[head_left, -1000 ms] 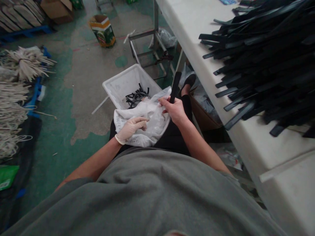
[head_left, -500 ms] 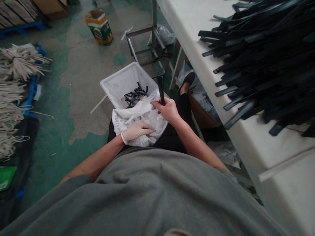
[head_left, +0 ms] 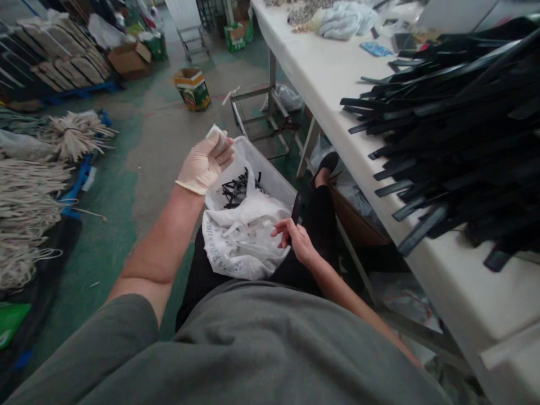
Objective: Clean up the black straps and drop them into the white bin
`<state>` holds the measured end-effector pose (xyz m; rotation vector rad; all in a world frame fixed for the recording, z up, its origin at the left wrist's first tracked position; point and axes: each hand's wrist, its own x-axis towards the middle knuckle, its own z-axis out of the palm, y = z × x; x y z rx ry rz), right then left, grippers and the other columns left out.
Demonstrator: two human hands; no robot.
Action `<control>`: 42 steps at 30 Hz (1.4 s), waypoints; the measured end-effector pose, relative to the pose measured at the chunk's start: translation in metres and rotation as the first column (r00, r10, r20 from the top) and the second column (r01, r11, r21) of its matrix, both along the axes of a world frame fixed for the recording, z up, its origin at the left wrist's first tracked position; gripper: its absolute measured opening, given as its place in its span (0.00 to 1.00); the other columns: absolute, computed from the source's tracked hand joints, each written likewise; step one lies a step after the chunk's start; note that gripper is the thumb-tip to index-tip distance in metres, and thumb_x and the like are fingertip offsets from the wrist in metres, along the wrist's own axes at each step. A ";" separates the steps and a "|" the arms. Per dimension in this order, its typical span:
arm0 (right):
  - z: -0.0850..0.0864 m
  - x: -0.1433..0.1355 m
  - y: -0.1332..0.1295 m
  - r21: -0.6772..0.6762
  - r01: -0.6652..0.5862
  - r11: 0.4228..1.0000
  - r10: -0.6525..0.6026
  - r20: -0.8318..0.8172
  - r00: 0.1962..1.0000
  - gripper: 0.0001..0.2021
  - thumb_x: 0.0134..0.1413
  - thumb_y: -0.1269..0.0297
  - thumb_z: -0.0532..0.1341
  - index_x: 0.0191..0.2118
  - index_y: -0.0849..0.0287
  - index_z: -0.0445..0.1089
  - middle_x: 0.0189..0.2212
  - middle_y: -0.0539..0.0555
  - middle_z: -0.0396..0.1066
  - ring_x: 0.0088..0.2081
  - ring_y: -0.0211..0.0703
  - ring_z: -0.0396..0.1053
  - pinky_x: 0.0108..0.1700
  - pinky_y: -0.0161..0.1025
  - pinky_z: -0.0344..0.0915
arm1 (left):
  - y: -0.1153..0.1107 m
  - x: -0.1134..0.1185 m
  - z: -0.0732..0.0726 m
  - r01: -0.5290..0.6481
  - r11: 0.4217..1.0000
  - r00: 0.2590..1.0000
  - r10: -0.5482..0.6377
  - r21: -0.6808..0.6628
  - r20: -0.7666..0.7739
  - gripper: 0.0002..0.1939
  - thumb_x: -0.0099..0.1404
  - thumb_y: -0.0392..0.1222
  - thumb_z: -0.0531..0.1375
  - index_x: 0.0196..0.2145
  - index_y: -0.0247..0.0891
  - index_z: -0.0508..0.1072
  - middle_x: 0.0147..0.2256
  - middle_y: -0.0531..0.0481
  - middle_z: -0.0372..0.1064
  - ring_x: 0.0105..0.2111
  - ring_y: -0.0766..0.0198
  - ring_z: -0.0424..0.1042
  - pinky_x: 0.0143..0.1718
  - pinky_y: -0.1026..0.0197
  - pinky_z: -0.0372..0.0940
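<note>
My left hand [head_left: 206, 161], in a pale glove, is raised over the left rim of a white plastic bin [head_left: 274, 179]. Its fingers are closed on a small white piece [head_left: 216, 134] that looks like thin plastic. A white bag [head_left: 240, 260] of translucent plastic strips [head_left: 253, 235] lies on my lap against the bin. Bare and lower, my right hand [head_left: 298, 241] is at the bag's right side, curled around a black flat, handle-like object [head_left: 297, 207] that points up; its kind is unclear. Short black strips [head_left: 237, 188] lie inside the bin.
On the right, a white table [head_left: 310, 73] carries a big pile of black strips [head_left: 455, 146] overhanging its edge. A metal frame [head_left: 261, 121] stands beyond the bin, and a green-yellow carton [head_left: 193, 90] on the floor. Bundles of pale cord [head_left: 29, 191] lie at left.
My left hand has moved from the bag up and forward to the bin's left side with a white piece. My right hand stays near the bag with the black object. The view has tilted up.
</note>
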<state>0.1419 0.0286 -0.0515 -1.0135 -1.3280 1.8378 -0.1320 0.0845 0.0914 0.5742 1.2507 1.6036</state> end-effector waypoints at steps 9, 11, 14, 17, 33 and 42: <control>0.040 0.009 -0.026 0.048 -0.496 0.867 0.416 0.479 0.773 0.29 0.68 0.52 0.46 0.24 0.61 0.74 0.14 0.49 0.64 0.20 0.35 0.66 0.31 0.32 0.62 | -0.056 0.066 -0.096 0.063 0.952 0.943 0.042 -0.300 0.330 0.12 0.57 0.44 0.70 0.28 0.35 0.72 0.26 0.51 0.75 0.27 0.65 0.75 0.36 0.62 0.69; 0.045 0.004 -0.028 0.052 -0.541 0.839 0.432 0.540 0.722 0.27 0.68 0.57 0.47 0.23 0.61 0.74 0.17 0.49 0.68 0.22 0.34 0.66 0.32 0.31 0.60 | -0.073 0.079 -0.116 0.074 0.933 0.924 0.068 -0.351 0.375 0.10 0.58 0.42 0.69 0.29 0.35 0.73 0.28 0.49 0.76 0.28 0.65 0.75 0.35 0.63 0.68; 0.045 -0.003 -0.029 0.044 -0.567 0.823 0.433 0.597 0.675 0.27 0.69 0.60 0.47 0.23 0.61 0.74 0.18 0.49 0.68 0.23 0.34 0.66 0.34 0.32 0.59 | -0.088 0.089 -0.124 0.079 0.928 0.898 0.092 -0.364 0.430 0.08 0.60 0.40 0.67 0.28 0.35 0.73 0.28 0.49 0.76 0.28 0.64 0.76 0.35 0.62 0.68; 0.040 -0.007 -0.029 0.032 -0.588 0.808 0.443 0.626 0.642 0.27 0.69 0.60 0.47 0.23 0.61 0.74 0.18 0.50 0.69 0.23 0.35 0.66 0.35 0.32 0.59 | -0.092 0.092 -0.119 0.086 0.932 0.880 0.094 -0.351 0.465 0.08 0.61 0.39 0.66 0.28 0.35 0.72 0.28 0.50 0.76 0.29 0.64 0.76 0.35 0.62 0.68; 0.052 -0.009 -0.018 -0.010 -0.590 0.807 0.518 0.492 0.700 0.21 0.68 0.56 0.48 0.37 0.63 0.73 0.29 0.53 0.77 0.18 0.32 0.65 0.27 0.31 0.64 | -0.104 0.099 -0.126 0.168 0.929 0.909 -0.017 -0.330 0.416 0.07 0.63 0.40 0.65 0.31 0.34 0.73 0.29 0.47 0.76 0.29 0.63 0.76 0.32 0.64 0.70; 0.082 0.000 -0.010 0.427 -0.328 0.843 0.037 0.562 0.826 0.25 0.63 0.69 0.53 0.65 0.57 0.56 0.28 0.47 0.75 0.19 0.34 0.67 0.31 0.34 0.66 | -0.090 0.117 -0.093 0.151 0.970 0.873 -0.041 -0.188 0.487 0.07 0.64 0.40 0.64 0.32 0.33 0.75 0.30 0.47 0.76 0.28 0.64 0.74 0.34 0.62 0.70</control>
